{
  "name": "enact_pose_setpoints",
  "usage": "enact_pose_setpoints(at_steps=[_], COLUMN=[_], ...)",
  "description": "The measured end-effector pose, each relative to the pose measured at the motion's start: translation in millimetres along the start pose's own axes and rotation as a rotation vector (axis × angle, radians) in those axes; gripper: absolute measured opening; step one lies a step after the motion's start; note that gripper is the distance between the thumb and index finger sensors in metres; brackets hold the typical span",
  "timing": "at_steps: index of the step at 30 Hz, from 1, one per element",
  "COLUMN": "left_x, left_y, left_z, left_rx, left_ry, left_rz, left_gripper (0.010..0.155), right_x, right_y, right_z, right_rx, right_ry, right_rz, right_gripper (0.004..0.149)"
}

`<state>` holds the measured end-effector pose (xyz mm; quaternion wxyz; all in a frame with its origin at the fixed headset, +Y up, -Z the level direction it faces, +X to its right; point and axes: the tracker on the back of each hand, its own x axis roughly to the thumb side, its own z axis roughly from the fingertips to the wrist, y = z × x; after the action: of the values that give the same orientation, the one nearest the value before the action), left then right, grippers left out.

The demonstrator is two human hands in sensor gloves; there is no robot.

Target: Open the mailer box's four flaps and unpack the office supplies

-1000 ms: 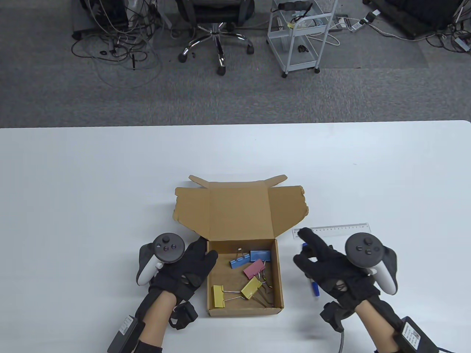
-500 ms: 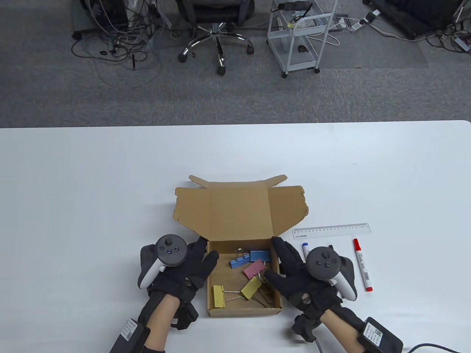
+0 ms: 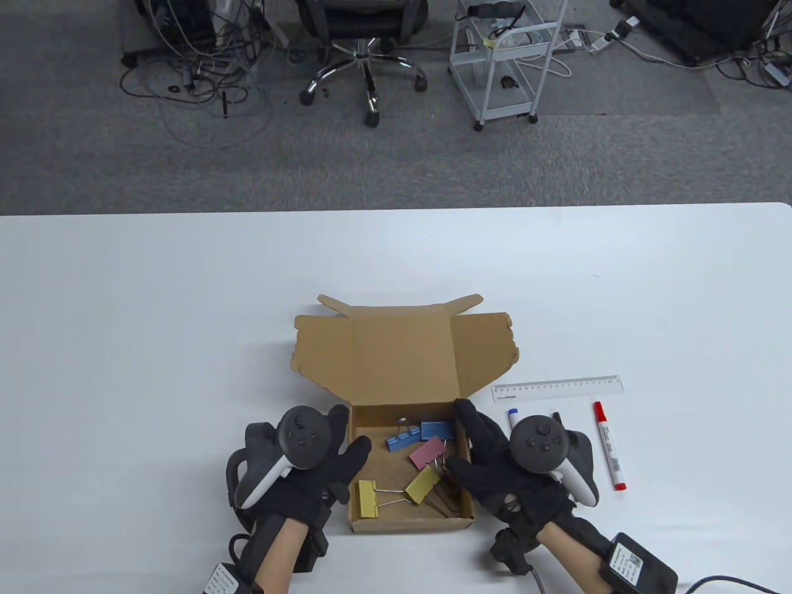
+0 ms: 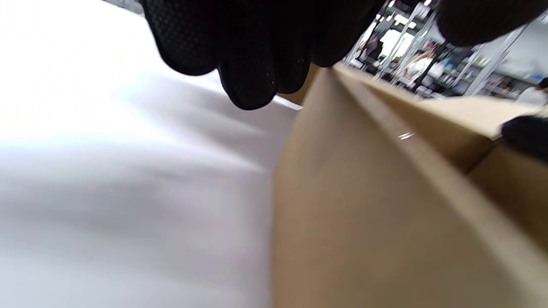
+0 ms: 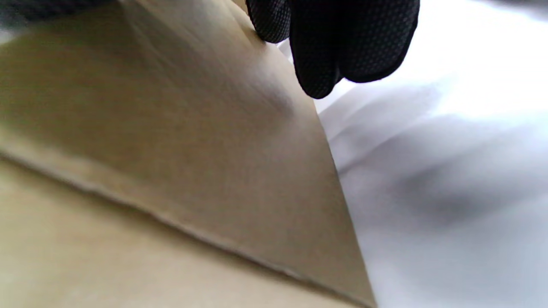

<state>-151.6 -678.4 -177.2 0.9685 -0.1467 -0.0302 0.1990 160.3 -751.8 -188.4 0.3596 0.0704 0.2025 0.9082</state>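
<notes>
The brown mailer box [image 3: 411, 523] sits open near the table's front edge, its lid [image 3: 402, 352] laid back flat. Inside lie two blue binder clips [image 3: 438, 429], a pink one [image 3: 427, 451] and two yellow ones [image 3: 369, 499]. My left hand [image 3: 352, 428] holds the box's left wall, fingers outside and thumb over the rim. My right hand [image 3: 461, 433] holds the right wall, thumb inside. In the left wrist view my fingertips [image 4: 248, 85] hang beside the box wall [image 4: 351, 205]. In the right wrist view my fingertips [image 5: 325, 64] touch the cardboard wall [image 5: 214, 149].
A clear ruler [image 3: 557, 388], a red marker [image 3: 609, 455] and a blue-capped marker [image 3: 513, 417], partly hidden by my right hand, lie on the white table [image 3: 185, 309] right of the box. An office chair [image 3: 362, 55] and a white cart [image 3: 504, 62] stand beyond the table.
My right hand moved left from over the blue marker to the box's right wall. My left hand shifted slightly down and rolled towards the box's left wall.
</notes>
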Motion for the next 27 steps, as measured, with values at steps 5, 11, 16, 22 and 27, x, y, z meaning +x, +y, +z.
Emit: enact_pose_setpoints(at_steps=[5,11,16,22,27], left_x=[40.5,68.7,76.7,77.6,81.0], left_y=[11.7,-18.5,-26.4,-28.3,-35.8], left_z=[4.4,-29.4,-36.7,-34.4,-36.3], left_rx=[0.046,-0.176,-0.183,-0.187,-0.195], left_ry=[-0.102,-0.087,-0.065,-0.056,-0.054], left_rz=[-0.001,-0.049,-0.119,-0.148,-0.154], left_gripper=[0.069,0.067,0.071,0.068,0.068], right_x=[-0.2,0.0,-0.2,0.0,-0.1], right_y=[1.0,1.0,0.7,0.3,0.2], right_z=[0.1,1.0,0.8,0.4,0.2], right_rx=[0.004,-0.005,-0.009,-0.009,-0.007], right_ry=[0.000,0.005,0.005,0.006,0.007], right_rz=[-0.007,0.002,0.008,0.017,0.018], right_gripper=[0.076,0.076,0.076,0.077,0.076])
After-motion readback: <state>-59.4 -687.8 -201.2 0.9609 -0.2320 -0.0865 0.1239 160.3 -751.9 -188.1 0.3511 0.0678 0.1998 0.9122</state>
